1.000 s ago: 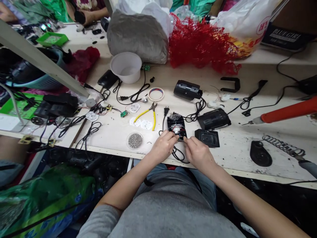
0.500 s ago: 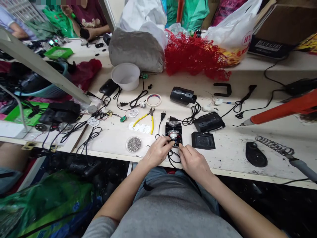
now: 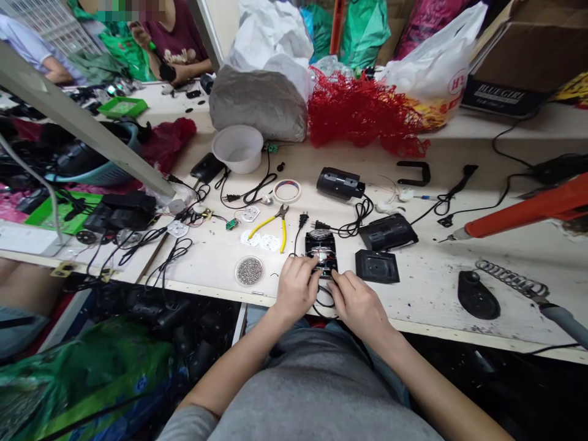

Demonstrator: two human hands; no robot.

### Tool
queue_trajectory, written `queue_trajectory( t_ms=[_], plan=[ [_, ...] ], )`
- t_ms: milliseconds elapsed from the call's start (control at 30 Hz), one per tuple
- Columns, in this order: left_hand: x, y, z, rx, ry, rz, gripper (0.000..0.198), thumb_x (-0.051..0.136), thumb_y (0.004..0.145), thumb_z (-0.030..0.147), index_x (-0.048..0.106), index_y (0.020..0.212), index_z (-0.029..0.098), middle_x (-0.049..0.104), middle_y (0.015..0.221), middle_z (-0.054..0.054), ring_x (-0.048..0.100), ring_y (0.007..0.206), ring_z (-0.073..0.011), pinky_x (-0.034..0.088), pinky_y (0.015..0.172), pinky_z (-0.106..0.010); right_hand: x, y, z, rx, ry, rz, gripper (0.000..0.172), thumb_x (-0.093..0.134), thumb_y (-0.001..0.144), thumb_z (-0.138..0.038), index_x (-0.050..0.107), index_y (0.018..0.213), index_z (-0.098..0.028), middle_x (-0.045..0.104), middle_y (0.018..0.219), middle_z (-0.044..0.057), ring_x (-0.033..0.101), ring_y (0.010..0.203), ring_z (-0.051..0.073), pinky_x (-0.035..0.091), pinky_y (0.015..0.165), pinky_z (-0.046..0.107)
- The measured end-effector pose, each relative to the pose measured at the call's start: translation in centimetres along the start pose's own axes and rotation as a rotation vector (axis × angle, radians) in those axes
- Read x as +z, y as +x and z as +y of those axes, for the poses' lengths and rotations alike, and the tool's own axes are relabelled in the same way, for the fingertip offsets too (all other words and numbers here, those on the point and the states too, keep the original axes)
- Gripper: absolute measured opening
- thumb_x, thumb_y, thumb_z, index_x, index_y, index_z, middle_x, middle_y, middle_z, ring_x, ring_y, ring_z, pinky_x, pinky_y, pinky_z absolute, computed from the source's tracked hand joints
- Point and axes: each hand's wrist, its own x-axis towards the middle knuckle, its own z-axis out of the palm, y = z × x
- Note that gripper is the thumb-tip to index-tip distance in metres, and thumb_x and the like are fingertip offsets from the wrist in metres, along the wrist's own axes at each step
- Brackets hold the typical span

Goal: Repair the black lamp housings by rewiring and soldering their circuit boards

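In front of me, near the bench's front edge, lies an opened black device housing (image 3: 320, 246) with wires and a pale part inside. My left hand (image 3: 296, 286) grips its near left side, fingers bent over the edge. At its near right corner, my right hand (image 3: 359, 300) pinches the housing. A dark cord (image 3: 325, 296) loops between my hands. Just right of the housing sits a black square cover (image 3: 377, 267). Yellow-handled cutting pliers (image 3: 271, 225) lie to the left, and a round dish of small metal screws (image 3: 248, 271) stands nearer my left hand.
Black cylindrical housings (image 3: 340, 183) with cords lie farther back. An orange electric screwdriver (image 3: 523, 211) hangs at right, near a soldering iron (image 3: 563, 321) in a coiled stand. A white bowl (image 3: 237, 149), tape roll (image 3: 287, 191) and red netting (image 3: 362, 113) are behind. Another person sits across, upper left.
My left hand has shifted slightly and its fingers are drawn back, so more of the housing's inside shows. My right hand stays at the corner. The view has tilted a little.
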Motion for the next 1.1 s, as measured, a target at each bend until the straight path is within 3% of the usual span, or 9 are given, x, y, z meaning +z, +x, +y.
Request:
queue_trajectory(
  t_ms=[100,233,433,600,800,1100],
  plan=[
    [0.5,-0.5,0.4,0.107,0.073,-0.040,0.028,0.048,0.096,0.013,0.063,0.120,0.015,0.072,0.103,-0.012,0.063,0.090,-0.0225,0.053,0.077,-0.037,0.2,-0.1,0.0,0.004,0.032,0.003,0.026,0.040,0.102,-0.021,0.063,0.110,-0.013,0.062,0.079,0.006,0.063,0.070,0.018,0.053,0.063,0.029],
    [0.2,-0.7,0.4,0.192,0.132,-0.060,0.027,0.051,0.095,0.014,0.064,0.119,0.014,0.074,0.110,-0.012,0.062,0.086,-0.0228,0.052,0.074,-0.039,0.5,-0.1,-0.3,0.007,0.058,0.007,0.024,0.040,0.102,-0.019,0.063,0.103,-0.014,0.061,0.076,0.005,0.061,0.068,0.018,0.053,0.064,0.029],
    [-0.2,-1.2,0.5,0.125,0.154,0.023,0.023,0.060,0.094,0.018,0.065,0.116,0.016,0.076,0.102,-0.009,0.065,0.094,-0.0232,0.054,0.083,-0.040,0.8,-0.1,-0.8,-0.003,0.080,0.017,0.023,0.041,0.101,-0.017,0.062,0.110,-0.011,0.062,0.076,0.005,0.062,0.069,0.018,0.054,0.064,0.029],
    [0.0,-1.3,0.2,0.164,0.146,0.042,0.023,0.057,0.095,0.016,0.063,0.117,0.016,0.075,0.097,-0.009,0.068,0.093,-0.0224,0.056,0.085,-0.039,1.1,-0.2,-0.8,-0.004,0.084,0.028,0.023,0.043,0.101,-0.018,0.063,0.110,-0.012,0.062,0.077,0.005,0.062,0.070,0.018,0.053,0.064,0.029],
    [-0.1,-1.4,0.0,0.090,0.083,0.059,0.021,0.058,0.096,0.018,0.060,0.117,0.015,0.072,0.095,-0.010,0.068,0.096,-0.0229,0.057,0.087,-0.040,1.0,-0.1,-1.0,-0.001,0.086,0.031,0.023,0.042,0.101,-0.018,0.062,0.112,-0.012,0.063,0.078,0.005,0.064,0.071,0.018,0.054,0.065,0.030],
    [-0.1,-1.4,-0.2,0.038,0.059,0.100,0.010,0.059,0.096,0.020,0.065,0.102,0.016,0.067,0.092,-0.008,0.066,0.088,-0.0191,0.057,0.076,-0.032,0.8,0.3,-1.1,0.003,0.103,0.015,0.025,0.041,0.103,-0.024,0.063,0.109,-0.013,0.063,0.077,0.005,0.063,0.069,0.017,0.054,0.063,0.029]
  ],
)
